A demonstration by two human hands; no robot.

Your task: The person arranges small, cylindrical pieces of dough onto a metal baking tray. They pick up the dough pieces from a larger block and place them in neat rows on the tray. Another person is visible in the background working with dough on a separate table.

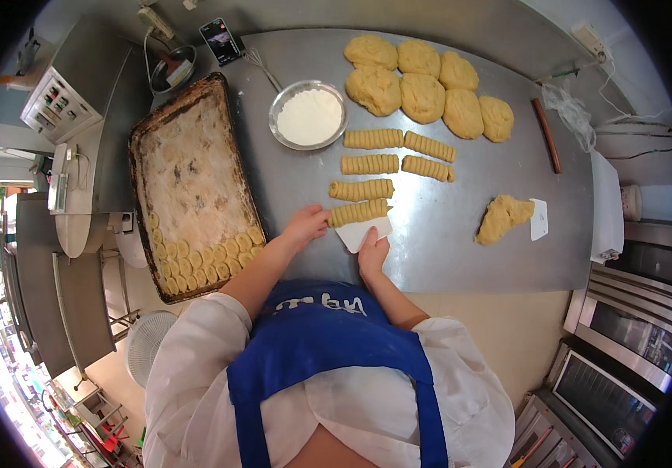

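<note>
My right hand [373,251] grips a white plastic dough scraper [360,235], thumb on top, against the near side of a sliced dough roll [359,213]. At that roll's left end are the fingertips of my left hand [308,227]; whether they pinch it I cannot tell. Beyond lie several more sliced rolls [370,164]. To the left, a worn baking tray [187,152] holds rows of round dough slices [207,255] at its near end. A metal bowl of flour [309,116] stands farther back, beside a whisk [263,67].
Several dough lumps [422,97] sit at the back of the steel table [429,245]. On the right are a torn dough piece [501,217], a second white scraper [539,220], a wooden rod [546,136] and a plastic bag [570,114]. A phone [219,42] leans at the back left.
</note>
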